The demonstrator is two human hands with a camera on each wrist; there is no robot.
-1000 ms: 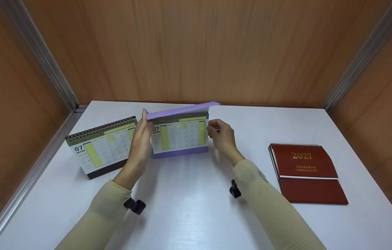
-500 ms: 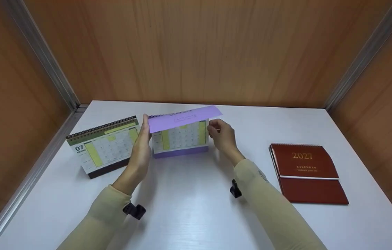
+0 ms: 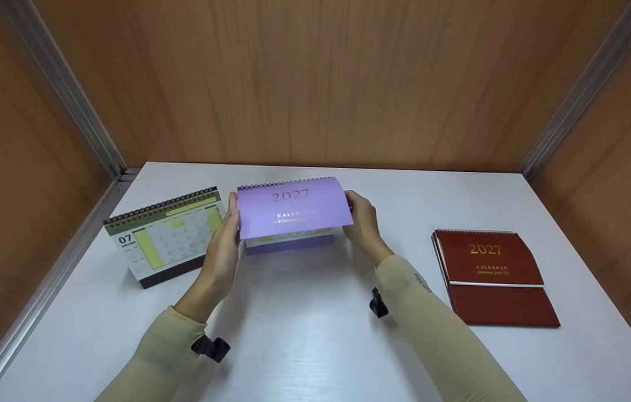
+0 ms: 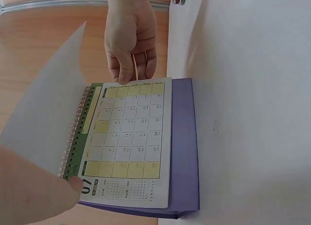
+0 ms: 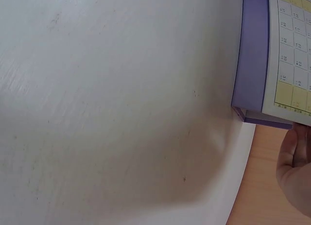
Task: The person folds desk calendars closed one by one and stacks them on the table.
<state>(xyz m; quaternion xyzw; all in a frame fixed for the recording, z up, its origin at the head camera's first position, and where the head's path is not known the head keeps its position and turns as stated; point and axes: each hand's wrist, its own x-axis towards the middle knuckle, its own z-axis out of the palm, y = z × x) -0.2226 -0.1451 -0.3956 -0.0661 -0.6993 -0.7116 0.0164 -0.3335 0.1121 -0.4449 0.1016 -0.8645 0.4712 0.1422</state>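
Observation:
A purple desk calendar stands at the table's middle, its "2027" cover hanging forward over the July page. In the left wrist view the July page shows below the lifted cover. My left hand holds the calendar's left side, thumb on the page near the spiral binding; its other fingers are partly hidden. On the other side my right hand pinches the right edge, fingertips partly behind the cover. The right wrist view shows curled fingers at the page edge, beside the purple stand.
Close by on the left stands another desk calendar, turned to its 07 page, with a dark base. A red 2027 calendar lies on the right of the white table. Wooden panels enclose the back and sides.
The purple cover has swung from above the binding forward and down over the July page. My left hand has shifted slightly down; the right has stayed at the right edge.

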